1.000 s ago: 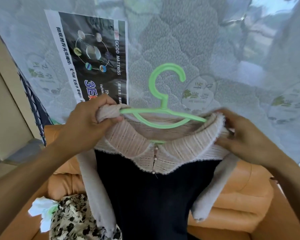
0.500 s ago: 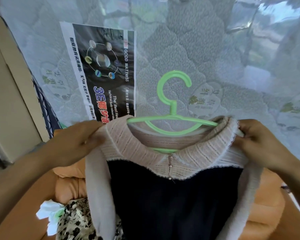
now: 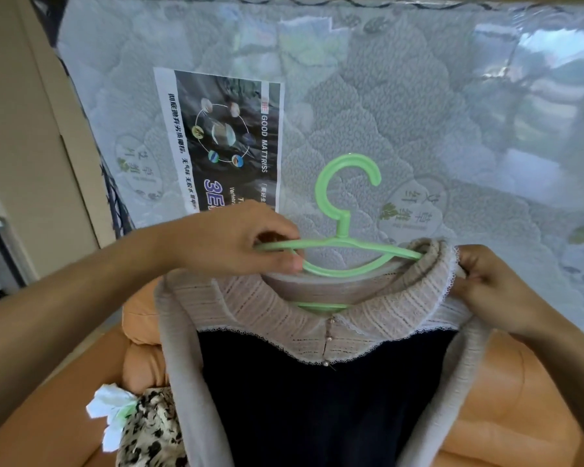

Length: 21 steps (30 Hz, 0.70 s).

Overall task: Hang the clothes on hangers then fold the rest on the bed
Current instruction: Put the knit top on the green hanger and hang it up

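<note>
A knit top (image 3: 321,392) with a navy body, beige sleeves and a wide beige collar hangs in front of me. A light green plastic hanger (image 3: 346,210) sits inside its neck opening, hook pointing up. My left hand (image 3: 236,241) pinches the bare left arm of the hanger, which sticks out above the garment's left shoulder. My right hand (image 3: 486,284) grips the collar and right shoulder of the top, where the hanger's right arm goes under the fabric.
A plastic-wrapped mattress (image 3: 418,106) with a printed label (image 3: 223,139) stands upright right behind the hanger. Below lies an orange padded quilt (image 3: 506,406). A black-and-cream floral garment (image 3: 149,429) and white cloth (image 3: 110,402) lie at lower left.
My left hand let go of the top's left shoulder and took the hanger's left arm; that shoulder slipped down off the hanger. The view tilted upward.
</note>
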Each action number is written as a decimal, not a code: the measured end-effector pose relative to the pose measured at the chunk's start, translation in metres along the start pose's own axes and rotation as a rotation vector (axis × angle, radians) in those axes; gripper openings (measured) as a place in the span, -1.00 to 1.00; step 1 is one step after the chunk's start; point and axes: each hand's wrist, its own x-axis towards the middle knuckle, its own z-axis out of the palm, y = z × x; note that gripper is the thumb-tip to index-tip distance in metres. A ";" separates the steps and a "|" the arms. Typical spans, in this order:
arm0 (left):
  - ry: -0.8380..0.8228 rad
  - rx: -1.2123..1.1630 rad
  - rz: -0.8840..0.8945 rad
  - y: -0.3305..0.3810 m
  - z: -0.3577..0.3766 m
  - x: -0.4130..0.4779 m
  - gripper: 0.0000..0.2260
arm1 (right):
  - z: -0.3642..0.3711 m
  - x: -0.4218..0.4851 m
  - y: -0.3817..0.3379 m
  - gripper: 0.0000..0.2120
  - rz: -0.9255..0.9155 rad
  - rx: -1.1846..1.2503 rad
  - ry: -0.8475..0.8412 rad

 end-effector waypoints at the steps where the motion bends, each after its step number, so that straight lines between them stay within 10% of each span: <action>1: -0.009 -0.041 0.006 0.005 0.003 0.007 -0.70 | 0.000 0.001 -0.003 -0.76 -0.017 0.024 -0.013; 10: 0.026 -0.465 -0.211 0.036 0.018 0.015 -0.69 | 0.006 0.041 0.010 -0.95 -0.110 -0.145 0.036; 16: 0.328 -0.752 -0.663 0.039 0.009 -0.040 -0.64 | 0.054 0.060 -0.004 -0.36 -0.125 -0.217 0.267; 21: 0.575 -0.789 -0.934 0.063 -0.012 -0.103 -0.81 | 0.118 0.020 -0.066 -0.42 -0.141 0.088 0.073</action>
